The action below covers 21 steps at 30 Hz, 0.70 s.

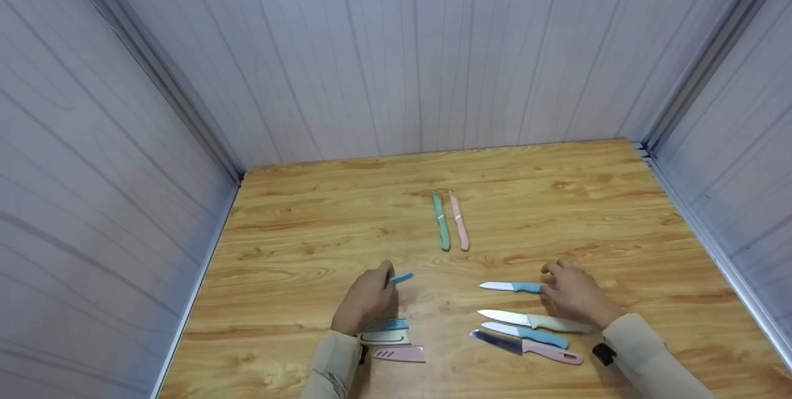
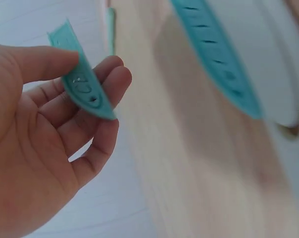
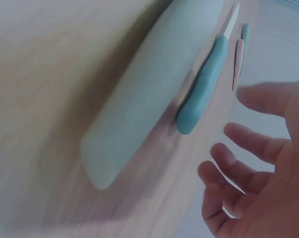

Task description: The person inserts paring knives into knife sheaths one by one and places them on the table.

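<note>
My left hand pinches a small blue knife sheath between thumb and fingers, raised off the table in the left wrist view. Beneath that wrist lie a blue sheath, a white sheath and a pink sheath. Over on the right, my right hand hovers by the handle end of a small blue-handled knife, its fingers loosely bent and holding nothing. In the right wrist view there is a gap between the fingers and that blue handle. A cream-handled knife lies just nearer.
Another blue-handled knife and a pink-handled knife lie at the near right. Farther back, a green sheathed knife and a pink sheathed knife lie side by side. Pale panelled walls enclose the wooden table.
</note>
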### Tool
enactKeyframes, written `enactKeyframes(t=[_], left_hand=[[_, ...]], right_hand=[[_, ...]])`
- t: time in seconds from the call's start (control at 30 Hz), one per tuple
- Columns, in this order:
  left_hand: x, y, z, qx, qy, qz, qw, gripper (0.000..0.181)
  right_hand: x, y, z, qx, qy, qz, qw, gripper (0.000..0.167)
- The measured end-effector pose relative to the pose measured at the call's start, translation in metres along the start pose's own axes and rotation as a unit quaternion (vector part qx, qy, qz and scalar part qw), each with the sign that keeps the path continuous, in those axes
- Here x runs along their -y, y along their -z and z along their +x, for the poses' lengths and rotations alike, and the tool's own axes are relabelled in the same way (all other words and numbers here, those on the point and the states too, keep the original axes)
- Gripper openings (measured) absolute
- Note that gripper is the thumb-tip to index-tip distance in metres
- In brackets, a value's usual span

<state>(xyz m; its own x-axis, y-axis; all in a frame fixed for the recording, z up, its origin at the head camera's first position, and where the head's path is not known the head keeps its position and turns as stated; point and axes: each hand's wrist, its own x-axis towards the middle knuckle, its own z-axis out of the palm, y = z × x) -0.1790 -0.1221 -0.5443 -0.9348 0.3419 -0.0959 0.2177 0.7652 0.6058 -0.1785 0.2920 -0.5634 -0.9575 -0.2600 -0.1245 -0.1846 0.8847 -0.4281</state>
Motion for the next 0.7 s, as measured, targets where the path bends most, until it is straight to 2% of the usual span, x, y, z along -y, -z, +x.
enactKeyframes(t=[0.07,0.17,0.3,0.4,0.7], left_hand=[[-0.006,0.003,0.003,0.0,-0.005,-0.019,0.9998,0.006],[-0.015,0.006,0.008,-0.001,-0.028,-0.054,0.9982,0.006],[-0.027,0.01,0.013,0.003,-0.048,-0.104,0.9935,0.008],[-0.034,0.01,0.016,0.006,-0.054,-0.125,0.9906,0.009],[-0.042,0.008,0.019,0.007,-0.062,-0.114,0.9915,0.017]], right_hand=[[0.001,-0.001,0.001,0.016,0.006,-0.003,0.9999,0.036],[0.001,-0.003,0.003,0.028,0.017,-0.011,0.9994,0.038],[0.004,-0.005,0.006,0.031,0.039,-0.026,0.9984,0.033],[0.003,-0.008,0.007,0.029,0.056,-0.042,0.9972,0.026],[0.003,-0.011,0.011,0.011,0.082,-0.064,0.9945,0.012]])
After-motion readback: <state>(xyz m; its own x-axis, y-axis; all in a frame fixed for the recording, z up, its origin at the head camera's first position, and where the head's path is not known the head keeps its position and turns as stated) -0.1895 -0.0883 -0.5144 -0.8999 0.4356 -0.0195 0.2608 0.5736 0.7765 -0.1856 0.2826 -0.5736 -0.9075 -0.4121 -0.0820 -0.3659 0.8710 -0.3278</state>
